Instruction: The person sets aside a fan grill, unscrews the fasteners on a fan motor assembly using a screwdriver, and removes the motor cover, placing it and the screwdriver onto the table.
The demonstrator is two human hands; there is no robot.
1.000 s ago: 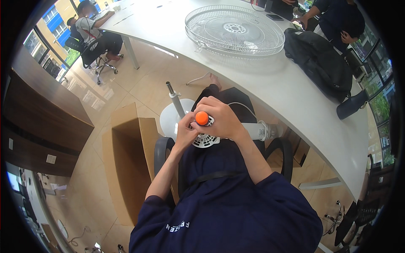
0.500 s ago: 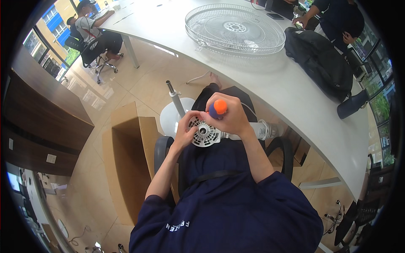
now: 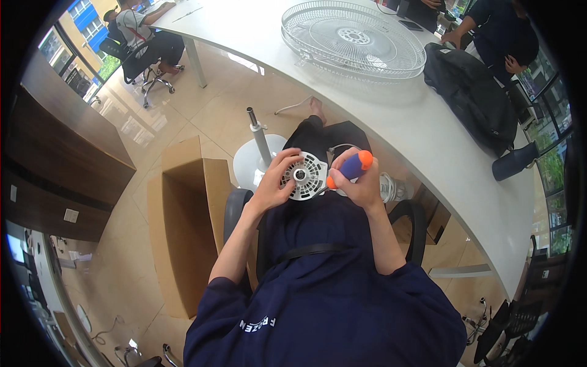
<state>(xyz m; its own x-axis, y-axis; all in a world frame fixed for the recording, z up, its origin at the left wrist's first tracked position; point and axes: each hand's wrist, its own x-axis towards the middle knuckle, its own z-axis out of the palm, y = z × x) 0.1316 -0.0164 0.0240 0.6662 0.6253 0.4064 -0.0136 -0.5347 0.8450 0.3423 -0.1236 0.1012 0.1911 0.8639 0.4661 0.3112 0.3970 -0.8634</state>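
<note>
A white fan motor housing [image 3: 315, 172], with a slotted round face and a hub at its centre, sits over my lap. My left hand [image 3: 269, 187] grips its left side, fingers spread over the upper rim and thumb low on the face. In my right hand [image 3: 367, 188] is a screwdriver [image 3: 351, 169] with a blue and orange handle. Its handle end points up and right, and the thin shaft slants down-left to the lower right rim of the housing. Whether the tip sits in a screw is too small to tell.
A white wire fan grille [image 3: 391, 55], a black backpack [image 3: 468, 92] and a dark bottle [image 3: 515, 161] lie on the white table [image 3: 422, 116]. Left of my chair stands an open cardboard box [image 3: 160, 244]. A fan pole [image 3: 261, 144] rises from a round white base [image 3: 246, 164]. Other people are at the table.
The screwdriver has gone from upright above the housing to slanted at its right side. My left hand has moved from the housing's top and face to wrap its left side.
</note>
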